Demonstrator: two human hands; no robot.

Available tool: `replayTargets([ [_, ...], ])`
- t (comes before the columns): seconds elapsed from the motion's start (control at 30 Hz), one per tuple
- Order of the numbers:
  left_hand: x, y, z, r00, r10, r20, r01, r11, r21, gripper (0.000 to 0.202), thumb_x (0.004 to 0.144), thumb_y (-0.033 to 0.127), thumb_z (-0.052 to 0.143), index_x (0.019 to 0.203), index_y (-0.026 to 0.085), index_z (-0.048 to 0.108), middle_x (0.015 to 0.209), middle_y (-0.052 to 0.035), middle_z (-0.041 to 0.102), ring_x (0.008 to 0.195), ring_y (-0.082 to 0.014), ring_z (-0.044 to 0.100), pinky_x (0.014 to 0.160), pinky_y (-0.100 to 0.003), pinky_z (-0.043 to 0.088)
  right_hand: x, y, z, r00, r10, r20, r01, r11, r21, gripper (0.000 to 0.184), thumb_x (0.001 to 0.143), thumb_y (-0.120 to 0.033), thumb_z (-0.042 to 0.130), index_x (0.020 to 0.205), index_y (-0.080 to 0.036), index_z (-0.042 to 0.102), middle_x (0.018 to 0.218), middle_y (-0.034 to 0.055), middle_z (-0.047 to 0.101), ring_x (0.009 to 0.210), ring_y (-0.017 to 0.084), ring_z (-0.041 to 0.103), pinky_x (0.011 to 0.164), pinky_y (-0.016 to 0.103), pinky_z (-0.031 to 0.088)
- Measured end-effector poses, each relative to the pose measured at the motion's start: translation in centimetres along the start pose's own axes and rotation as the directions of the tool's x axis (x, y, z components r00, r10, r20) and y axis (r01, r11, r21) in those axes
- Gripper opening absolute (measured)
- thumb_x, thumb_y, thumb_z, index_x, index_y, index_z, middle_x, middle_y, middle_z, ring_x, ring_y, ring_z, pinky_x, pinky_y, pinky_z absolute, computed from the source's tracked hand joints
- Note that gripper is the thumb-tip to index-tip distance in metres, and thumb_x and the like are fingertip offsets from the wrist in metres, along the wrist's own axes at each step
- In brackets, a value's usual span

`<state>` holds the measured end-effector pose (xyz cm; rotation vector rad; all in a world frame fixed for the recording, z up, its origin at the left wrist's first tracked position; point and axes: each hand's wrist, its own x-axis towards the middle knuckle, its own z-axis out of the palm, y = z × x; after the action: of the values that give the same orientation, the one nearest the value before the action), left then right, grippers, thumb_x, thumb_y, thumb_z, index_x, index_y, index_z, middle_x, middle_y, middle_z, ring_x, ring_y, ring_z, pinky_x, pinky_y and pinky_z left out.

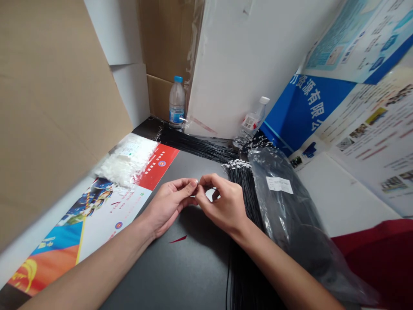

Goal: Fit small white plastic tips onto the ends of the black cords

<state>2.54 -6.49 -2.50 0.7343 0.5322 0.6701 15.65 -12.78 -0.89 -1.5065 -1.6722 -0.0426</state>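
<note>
My left hand (171,202) and my right hand (222,202) meet over the dark table (180,267), fingertips pinched together on a small white connector (198,182) that is mostly hidden. A thin black wire seems to run from it through my right hand. Just right of my right hand lies a bundle of black wires (241,189) with white plug ends at the far end. A pile of small white connectors (127,161) sits to the far left of my left hand.
A clear bag of black wires (290,211) lies at the right. More black wires (196,144) stretch along the back. Two water bottles (177,102) (253,120) stand by the cardboard and white boards. Printed posters cover the left and right sides.
</note>
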Motion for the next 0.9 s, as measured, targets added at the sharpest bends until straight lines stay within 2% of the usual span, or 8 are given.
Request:
replayTargets([
  [0.13,0.0,-0.2,0.4,1.0,-0.011,-0.011,0.011,1.0,-0.023,0.025,0.068,0.03,0.086,0.079,0.012,0.073,0.082,-0.0049,0.07,0.079,-0.013,0.061,0.076,-0.024,0.052,0.1,-0.1,-0.2,0.999,0.033,0.023,-0.033,0.999,-0.018,0.008,0.084,-0.019,0.056,0.077,-0.019,0.059,0.071,-0.0001,0.069,0.061,0.01,0.062,0.056,0.02,0.045],
  [0.33,0.2,-1.4,1.1,0.982,0.147,-0.114,-0.14,0.988,0.069,0.029,0.066,0.034,0.086,0.081,0.013,0.072,0.08,-0.004,0.072,0.076,-0.0139,0.063,0.075,-0.027,0.052,-0.1,0.3,-0.1,0.996,0.086,-0.008,-0.086,0.996,-0.005,0.008,0.083,-0.022,0.056,0.076,-0.019,0.058,0.07,0.0,0.069,0.059,0.01,0.062,0.055,0.02,0.044],
  [0.47,0.4,-1.6,1.2,0.977,0.165,-0.134,-0.158,0.986,0.059,0.029,0.067,0.034,0.085,0.082,0.013,0.072,0.081,-0.0038,0.072,0.079,-0.0141,0.064,0.076,-0.027,0.053,-0.1,0.4,0.1,0.995,0.099,-0.002,-0.099,0.995,0.016,0.008,0.084,-0.022,0.057,0.078,-0.018,0.06,0.071,0.0007,0.069,0.061,0.011,0.063,0.057,0.02,0.045],
  [0.63,0.7,-1.1,0.9,0.971,0.186,-0.152,-0.176,0.982,0.075,0.028,0.068,0.032,0.084,0.083,0.011,0.072,0.081,-0.004,0.069,0.076,-0.0137,0.062,0.061,-0.023,0.051,0.7,0.3,-0.4,0.976,0.192,0.098,-0.2,0.977,0.076,0.009,0.083,-0.02,0.058,0.081,-0.017,0.066,0.073,0.0007,0.071,0.061,0.011,0.064,0.054,0.019,0.045],
  [0.73,0.8,-0.9,0.9,0.951,0.245,-0.191,-0.234,0.969,0.076,0.027,0.068,0.03,0.083,0.083,0.012,0.07,0.081,-0.0038,0.068,0.077,-0.0137,0.063,0.058,-0.021,0.05,1.3,0.3,-1.1,0.953,0.26,0.158,-0.28,0.953,0.116,0.01,0.082,-0.021,0.058,0.082,-0.016,0.067,0.072,0.0016,0.071,0.058,0.011,0.062,0.049,0.019,0.043],
  [0.9,0.9,-0.7,0.9,0.922,0.325,-0.21,-0.298,0.943,0.15,0.026,0.07,0.031,0.081,0.083,0.013,0.068,0.079,-0.0036,0.068,0.074,-0.0136,0.062,0.056,-0.022,0.049,1.8,0.3,-2.0,0.904,0.335,0.265,-0.395,0.892,0.219,0.018,0.086,-0.03,0.057,0.079,-0.015,0.066,0.07,0.0032,0.069,0.053,0.01,0.06,0.049,0.02,0.045],
])
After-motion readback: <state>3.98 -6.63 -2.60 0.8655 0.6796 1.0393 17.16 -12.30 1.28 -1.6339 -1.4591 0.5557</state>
